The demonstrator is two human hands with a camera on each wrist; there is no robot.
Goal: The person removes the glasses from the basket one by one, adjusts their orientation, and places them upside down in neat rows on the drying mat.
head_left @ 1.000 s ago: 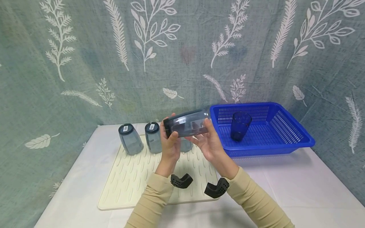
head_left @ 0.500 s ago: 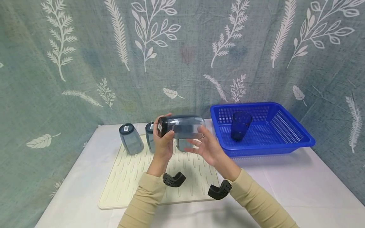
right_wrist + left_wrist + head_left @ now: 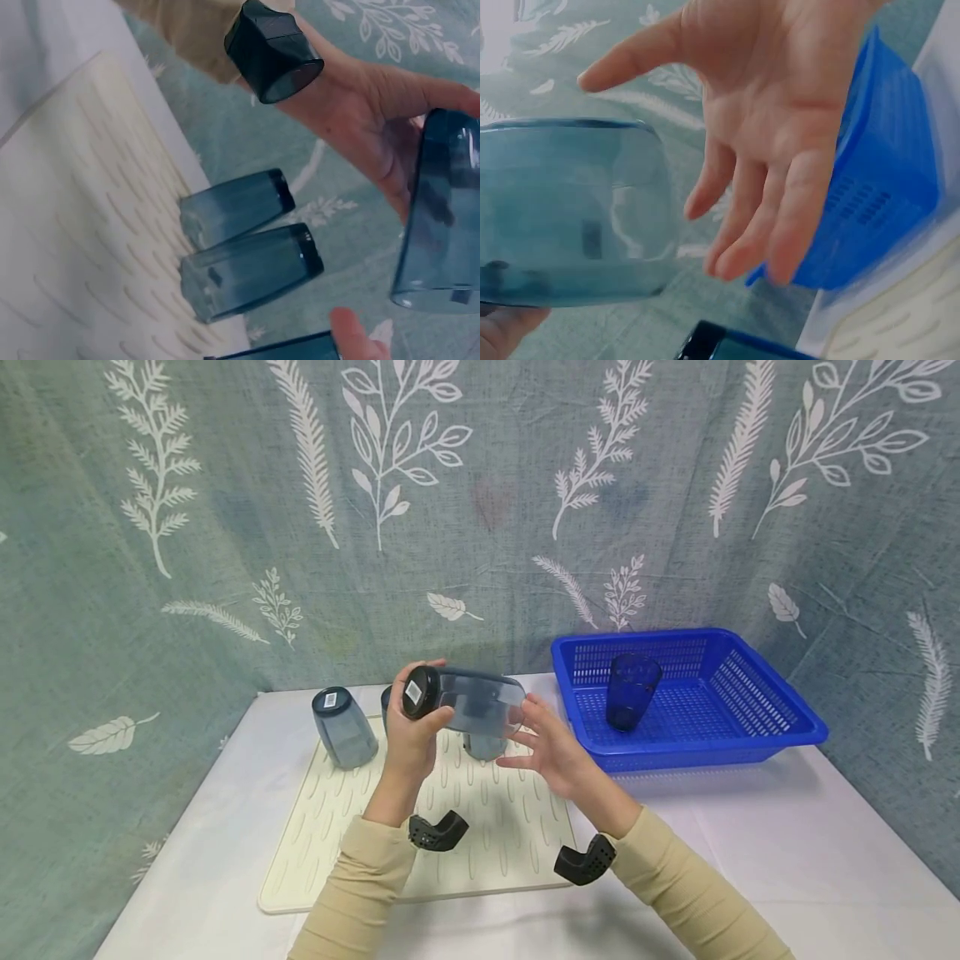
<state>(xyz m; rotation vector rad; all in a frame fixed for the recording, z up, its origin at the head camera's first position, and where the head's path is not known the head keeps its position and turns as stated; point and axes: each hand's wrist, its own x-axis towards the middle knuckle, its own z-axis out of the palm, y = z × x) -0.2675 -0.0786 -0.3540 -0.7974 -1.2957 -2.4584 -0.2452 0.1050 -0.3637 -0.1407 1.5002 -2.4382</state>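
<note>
My left hand [image 3: 411, 735] grips a smoky blue-grey glass [image 3: 480, 702] around its dark base, thumb on the near side. The glass lies nearly sideways above the mat, base with a barcode label toward the left, mouth toward the right. My right hand [image 3: 558, 752] is beside the mouth, fingers spread; in the left wrist view its palm [image 3: 772, 112] shows bare, apart from the rim. Similar glasses stand upside down on the cream ridged mat [image 3: 442, 843]: one at the left [image 3: 345, 735], one mostly hidden behind my left hand, one [image 3: 485, 746] behind the held glass.
A blue perforated basket [image 3: 705, 747] sits on the right of the white-covered table [image 3: 840, 860], with a dark blue glass [image 3: 630, 693] leaning inside. A green leaf-patterned curtain [image 3: 480, 527] hangs behind and along the sides.
My left hand has moved left with the glass, turning its base more toward me. My right hand no longer supports the mouth end and its fingers have come away from it.
</note>
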